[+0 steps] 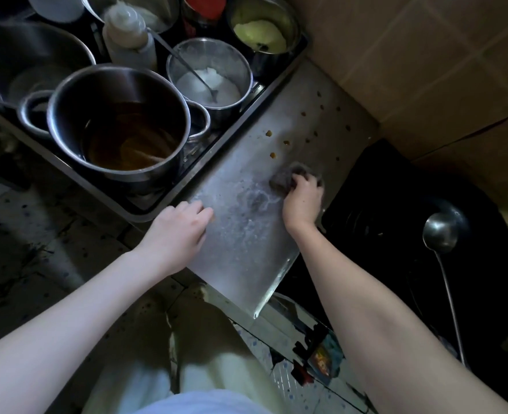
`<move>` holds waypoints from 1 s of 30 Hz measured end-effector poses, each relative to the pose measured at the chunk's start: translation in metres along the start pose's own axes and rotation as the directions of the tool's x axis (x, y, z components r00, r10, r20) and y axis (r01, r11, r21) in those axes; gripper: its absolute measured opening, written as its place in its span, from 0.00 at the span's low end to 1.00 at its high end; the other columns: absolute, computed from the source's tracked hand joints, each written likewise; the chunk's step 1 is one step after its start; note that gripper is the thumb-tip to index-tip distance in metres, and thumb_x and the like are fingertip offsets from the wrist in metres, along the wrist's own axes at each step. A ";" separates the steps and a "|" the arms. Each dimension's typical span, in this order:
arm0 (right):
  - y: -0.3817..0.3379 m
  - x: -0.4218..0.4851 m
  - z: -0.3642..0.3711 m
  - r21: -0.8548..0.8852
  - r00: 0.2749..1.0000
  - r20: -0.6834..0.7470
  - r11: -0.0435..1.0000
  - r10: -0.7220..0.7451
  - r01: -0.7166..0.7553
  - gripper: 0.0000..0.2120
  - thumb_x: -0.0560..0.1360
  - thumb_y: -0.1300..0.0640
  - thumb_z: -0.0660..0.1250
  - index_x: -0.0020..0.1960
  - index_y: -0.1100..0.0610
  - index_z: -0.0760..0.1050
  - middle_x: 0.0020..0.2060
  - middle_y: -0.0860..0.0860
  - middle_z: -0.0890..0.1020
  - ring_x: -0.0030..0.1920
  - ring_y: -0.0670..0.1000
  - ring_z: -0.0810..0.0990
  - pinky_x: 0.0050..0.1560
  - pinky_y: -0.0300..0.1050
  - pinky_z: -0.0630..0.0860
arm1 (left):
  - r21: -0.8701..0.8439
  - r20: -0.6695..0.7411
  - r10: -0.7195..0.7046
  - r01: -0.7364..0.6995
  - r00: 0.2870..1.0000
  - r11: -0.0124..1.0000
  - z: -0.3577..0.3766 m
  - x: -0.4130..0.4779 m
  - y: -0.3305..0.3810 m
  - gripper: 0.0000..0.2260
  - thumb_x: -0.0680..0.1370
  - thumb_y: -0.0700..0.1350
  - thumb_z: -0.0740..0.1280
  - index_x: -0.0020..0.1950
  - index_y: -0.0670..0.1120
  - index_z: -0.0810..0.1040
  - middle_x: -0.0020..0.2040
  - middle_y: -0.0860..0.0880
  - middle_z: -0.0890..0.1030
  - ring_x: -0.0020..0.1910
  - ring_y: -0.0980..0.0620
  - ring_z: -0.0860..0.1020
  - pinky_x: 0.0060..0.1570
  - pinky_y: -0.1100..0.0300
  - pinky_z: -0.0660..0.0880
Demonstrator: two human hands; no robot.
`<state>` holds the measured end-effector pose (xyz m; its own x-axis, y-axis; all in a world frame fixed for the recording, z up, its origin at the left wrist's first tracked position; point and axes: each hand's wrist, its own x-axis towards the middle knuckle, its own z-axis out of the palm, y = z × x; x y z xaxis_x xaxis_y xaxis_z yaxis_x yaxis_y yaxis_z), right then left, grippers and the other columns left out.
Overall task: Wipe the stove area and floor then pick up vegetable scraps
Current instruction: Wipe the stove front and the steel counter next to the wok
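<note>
Left hand (178, 231) relaxed, right hand (302, 201) clenched

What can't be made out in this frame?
Head view:
Scrubber: mostly covered by the right hand; its material is unclear.
Stove: too dark to show details.
Red lid: cut off by the top edge.
Ladle: handle end hidden behind the right arm.

A kitchen, shiny metal pots (118, 121) in a tray (157, 209), a black wok (420, 234) with a ladle (439, 234), tiled wall (426, 55)
</note>
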<state>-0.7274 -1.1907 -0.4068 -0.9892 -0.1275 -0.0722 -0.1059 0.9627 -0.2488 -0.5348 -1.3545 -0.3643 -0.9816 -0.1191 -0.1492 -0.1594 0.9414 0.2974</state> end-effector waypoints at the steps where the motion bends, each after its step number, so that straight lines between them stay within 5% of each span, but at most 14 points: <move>1: -0.007 0.002 0.002 0.000 1.000 0.009 1.000 -0.025 0.025 0.20 0.76 0.67 0.58 0.65 0.54 0.73 0.67 0.54 0.71 0.63 0.61 0.67 0.58 0.51 0.70 | 0.001 -0.004 0.003 -0.003 1.000 1.000 -0.001 0.003 0.001 0.11 0.78 0.44 0.60 0.59 0.47 0.73 0.52 0.47 0.75 0.49 0.47 0.74 0.44 0.55 0.70; 13: -0.052 0.033 0.015 0.119 0.915 0.124 0.922 -0.383 0.369 0.20 0.77 0.66 0.57 0.64 0.53 0.75 0.67 0.53 0.72 0.62 0.59 0.69 0.56 0.51 0.72 | -0.017 -0.074 0.018 -0.020 0.997 1.000 -0.006 0.038 0.007 0.13 0.78 0.43 0.59 0.62 0.47 0.73 0.55 0.46 0.76 0.50 0.45 0.74 0.44 0.54 0.68; 23: 0.039 0.060 -0.015 0.140 0.996 -0.086 0.990 -0.018 0.030 0.17 0.75 0.65 0.61 0.61 0.56 0.78 0.63 0.53 0.75 0.64 0.58 0.72 0.66 0.47 0.69 | -0.002 -0.072 0.040 -0.040 0.997 0.999 -0.008 0.065 0.020 0.13 0.78 0.44 0.58 0.62 0.48 0.71 0.56 0.48 0.74 0.52 0.46 0.74 0.46 0.55 0.69; 30: -0.011 0.063 0.008 0.053 0.981 -0.004 0.980 -0.194 0.194 0.18 0.77 0.63 0.57 0.64 0.53 0.75 0.67 0.53 0.72 0.65 0.59 0.67 0.61 0.53 0.70 | -0.018 -0.084 0.027 -0.029 0.996 0.999 -0.007 0.072 0.015 0.14 0.79 0.44 0.57 0.63 0.49 0.71 0.56 0.49 0.74 0.52 0.47 0.74 0.45 0.55 0.68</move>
<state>-0.7881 -1.2116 -0.4161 -0.9503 -0.3108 -0.0188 -0.2901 0.9058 -0.3088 -0.6088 -1.3512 -0.3637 -0.9909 -0.1195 -0.0614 -0.1329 0.9387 0.3180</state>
